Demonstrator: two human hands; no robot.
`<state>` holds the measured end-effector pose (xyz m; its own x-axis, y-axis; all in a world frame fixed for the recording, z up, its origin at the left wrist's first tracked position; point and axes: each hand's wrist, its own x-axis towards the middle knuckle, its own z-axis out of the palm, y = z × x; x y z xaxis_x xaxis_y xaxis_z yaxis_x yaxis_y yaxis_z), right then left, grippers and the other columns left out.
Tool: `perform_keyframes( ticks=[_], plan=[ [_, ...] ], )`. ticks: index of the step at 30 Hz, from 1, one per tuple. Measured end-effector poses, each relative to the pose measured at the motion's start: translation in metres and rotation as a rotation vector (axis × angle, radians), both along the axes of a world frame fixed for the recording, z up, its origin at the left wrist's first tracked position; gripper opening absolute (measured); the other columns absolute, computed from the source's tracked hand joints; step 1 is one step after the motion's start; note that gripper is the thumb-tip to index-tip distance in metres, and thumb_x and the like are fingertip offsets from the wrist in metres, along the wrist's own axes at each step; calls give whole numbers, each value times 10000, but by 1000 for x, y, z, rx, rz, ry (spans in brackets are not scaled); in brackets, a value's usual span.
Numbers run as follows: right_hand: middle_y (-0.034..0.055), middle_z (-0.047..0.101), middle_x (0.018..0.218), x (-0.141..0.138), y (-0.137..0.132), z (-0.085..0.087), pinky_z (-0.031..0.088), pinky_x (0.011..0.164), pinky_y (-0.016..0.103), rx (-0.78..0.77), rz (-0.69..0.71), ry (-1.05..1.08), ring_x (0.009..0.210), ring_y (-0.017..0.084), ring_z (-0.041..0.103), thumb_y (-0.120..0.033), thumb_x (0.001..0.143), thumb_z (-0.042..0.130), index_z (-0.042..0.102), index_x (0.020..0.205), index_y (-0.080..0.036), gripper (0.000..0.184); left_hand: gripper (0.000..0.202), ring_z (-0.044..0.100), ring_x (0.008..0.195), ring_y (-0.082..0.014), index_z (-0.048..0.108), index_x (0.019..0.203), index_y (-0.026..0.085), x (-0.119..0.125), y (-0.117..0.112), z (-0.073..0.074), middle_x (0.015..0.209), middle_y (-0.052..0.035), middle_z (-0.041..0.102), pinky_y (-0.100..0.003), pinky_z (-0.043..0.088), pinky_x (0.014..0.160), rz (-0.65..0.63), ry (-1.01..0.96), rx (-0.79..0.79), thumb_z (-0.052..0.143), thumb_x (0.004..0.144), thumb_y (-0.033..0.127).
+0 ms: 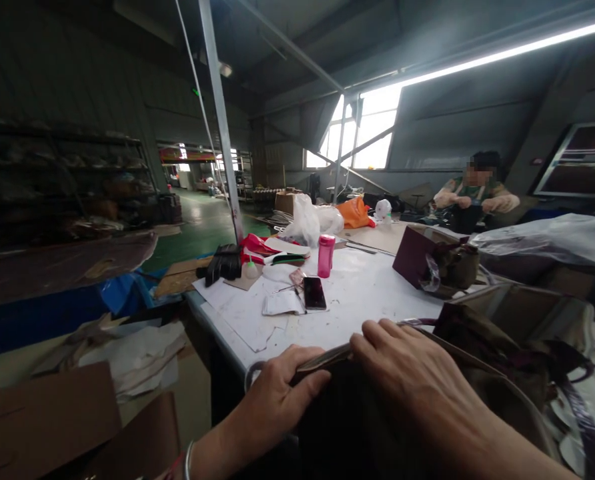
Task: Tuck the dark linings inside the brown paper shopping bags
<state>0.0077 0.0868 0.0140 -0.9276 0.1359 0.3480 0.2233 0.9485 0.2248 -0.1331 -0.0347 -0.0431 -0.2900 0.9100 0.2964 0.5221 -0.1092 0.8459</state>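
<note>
My left hand (277, 393) grips the near left edge of a dark leather bag (357, 427) that lies at the front of the white worktable (377, 293). A metal ring of the bag shows just left of the fingers. My right hand (407, 380) rests flat on top of the same bag, with its fingers curled over the upper rim beside the left hand. A bracelet circles my left wrist.
A black phone (315, 293), papers and a pink bottle (326, 256) lie mid-table. More bags (447, 267) stand to the right. A steel post (222, 127) rises at the table's far left. Another person (477, 193) sits working at the far end. Cardboard (47, 413) litters the floor on the left.
</note>
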Motion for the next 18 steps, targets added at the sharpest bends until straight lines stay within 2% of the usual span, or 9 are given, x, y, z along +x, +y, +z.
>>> perform_keyframes(
  ticks=[3, 7, 9, 11, 15, 18],
  plan=[
    [14, 536, 721, 2, 4, -9, 321, 535, 273, 33, 60, 60, 603, 156, 486, -9, 685, 541, 543, 803, -189, 215, 300, 525, 911, -162, 566, 1092, 208, 0, 2, -1, 956, -26, 596, -258, 402, 854, 36, -13, -15, 439, 860, 349],
    [1, 546, 806, 5, 7, -20, 323, 574, 292, -148, 21, 68, 665, 176, 498, -198, 761, 599, 533, 826, -224, 96, 304, 534, 859, -159, 582, 1066, 202, 0, 3, 1, 905, -26, 602, -249, 418, 815, 73, -26, -30, 436, 857, 369],
    [-10, 552, 798, 5, 7, -19, 319, 580, 288, -239, 10, 31, 679, 175, 501, -207, 779, 591, 542, 774, -234, 57, 295, 538, 874, -166, 586, 1054, 200, 1, 4, 3, 927, -29, 608, -250, 421, 817, 68, -27, -39, 444, 852, 363],
    [-15, 552, 770, 4, 6, -16, 305, 571, 279, -275, -1, 19, 673, 166, 499, -157, 783, 577, 550, 736, -234, 95, 277, 542, 898, -175, 581, 1061, 208, 0, 5, 5, 960, -26, 614, -251, 424, 821, 44, -28, -55, 473, 838, 334],
    [-11, 547, 717, 1, 6, -11, 269, 546, 282, -254, -61, 72, 652, 169, 484, -164, 773, 586, 567, 704, -237, 103, 292, 547, 948, -183, 570, 1087, 237, -1, 7, 6, 1025, -4, 615, -248, 426, 839, -3, -32, -79, 535, 798, 265],
    [-12, 554, 718, -1, 6, -11, 267, 554, 284, -259, -75, 99, 661, 170, 484, -171, 772, 584, 577, 709, -244, 96, 291, 555, 951, -183, 576, 1094, 228, 0, 8, 6, 1038, -12, 618, -242, 432, 843, -14, -36, -57, 519, 813, 277]
  ],
)
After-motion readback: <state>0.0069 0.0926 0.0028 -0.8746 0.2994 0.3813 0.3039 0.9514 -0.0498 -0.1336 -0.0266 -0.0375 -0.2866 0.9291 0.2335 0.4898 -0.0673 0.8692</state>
